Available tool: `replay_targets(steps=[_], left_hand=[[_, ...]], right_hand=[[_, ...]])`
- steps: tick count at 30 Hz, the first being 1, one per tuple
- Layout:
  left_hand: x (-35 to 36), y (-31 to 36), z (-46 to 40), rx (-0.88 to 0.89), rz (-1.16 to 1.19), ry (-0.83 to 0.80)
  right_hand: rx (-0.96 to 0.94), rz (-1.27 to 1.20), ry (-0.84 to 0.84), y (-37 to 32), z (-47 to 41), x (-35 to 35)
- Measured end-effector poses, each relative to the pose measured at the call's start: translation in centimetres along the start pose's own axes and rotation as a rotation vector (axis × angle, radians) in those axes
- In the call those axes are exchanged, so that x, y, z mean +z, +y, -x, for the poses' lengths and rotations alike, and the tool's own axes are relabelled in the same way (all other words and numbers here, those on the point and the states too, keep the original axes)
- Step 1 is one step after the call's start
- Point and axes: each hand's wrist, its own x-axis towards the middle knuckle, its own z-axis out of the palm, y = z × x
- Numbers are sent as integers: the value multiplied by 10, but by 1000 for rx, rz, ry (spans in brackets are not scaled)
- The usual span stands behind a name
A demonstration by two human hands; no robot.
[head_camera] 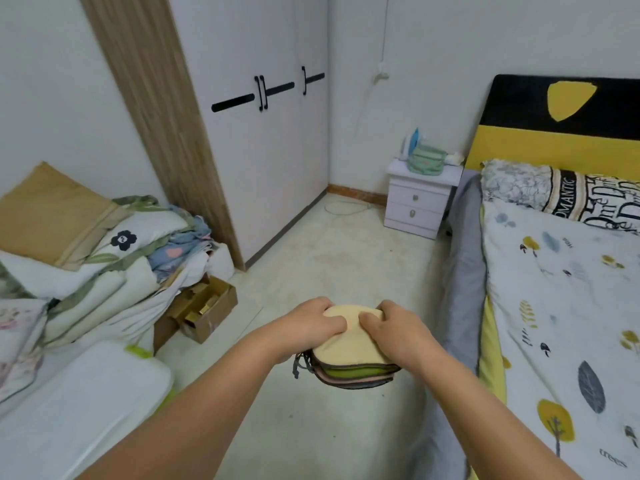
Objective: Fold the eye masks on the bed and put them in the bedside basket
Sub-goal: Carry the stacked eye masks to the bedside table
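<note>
A stack of folded eye masks [351,351] hangs over the floor in front of me, cream on top with green, pink and dark layers below and a grey strap dangling at its left. My left hand [313,323] grips the stack's left side, thumb on top. My right hand [398,332] grips the right side the same way. The bed [568,306] with its leaf-print quilt lies to my right. Far off, a green fabric basket [426,161] stands on the white bedside table [417,202] next to the headboard.
A heap of folded bedding [104,258] and an open cardboard box [204,310] sit at the left. A white wardrobe [263,140] stands behind them. A strip of pale floor [332,251] runs between the heap and the bed toward the bedside table.
</note>
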Motion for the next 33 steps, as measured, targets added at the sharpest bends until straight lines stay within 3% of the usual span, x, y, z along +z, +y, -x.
replay_targets(steps=[11, 22, 33], left_hand=[[-73, 29, -132, 71, -45, -81], [-170, 67, -291, 174, -156, -267], [-177, 132, -436, 187, -211, -352]], right_hand=[[96, -7, 74, -39, -127, -14], [232, -67, 159, -94, -273, -28], [325, -104, 194, -72, -407, -74]])
